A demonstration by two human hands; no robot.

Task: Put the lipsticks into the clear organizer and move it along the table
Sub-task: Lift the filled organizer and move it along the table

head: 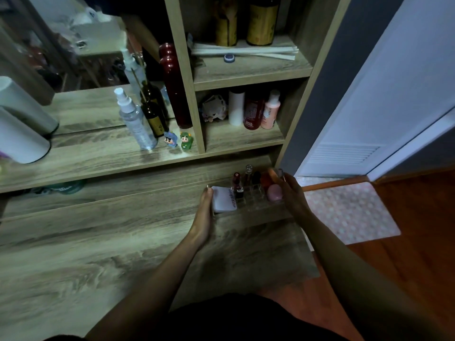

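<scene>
The clear organizer (pixel 256 201) stands on the wooden table near its right edge, below the shelves. Upright in its cells are several lipsticks: a dark red one (pixel 237 184), a clear-capped one (pixel 248 174), a black one (pixel 256 178) and a red-orange one (pixel 267 179). A white compact (pixel 222 199) and a pink round sponge (pixel 274 194) also sit in it. My left hand (pixel 203 212) presses flat against the organizer's left side. On the opposite side, my right hand (pixel 293 195) grips the right end, fingers curled over the rim.
A spray bottle (pixel 135 121), dark bottles (pixel 154 114) and two small figurines (pixel 178 140) stand on the ledge behind. Shelf cubbies hold bottles (pixel 253 110). The table's right edge (pixel 307 242) drops to a wooden floor with a patterned mat (pixel 349 212). A white cylinder (pixel 19 136) lies far left.
</scene>
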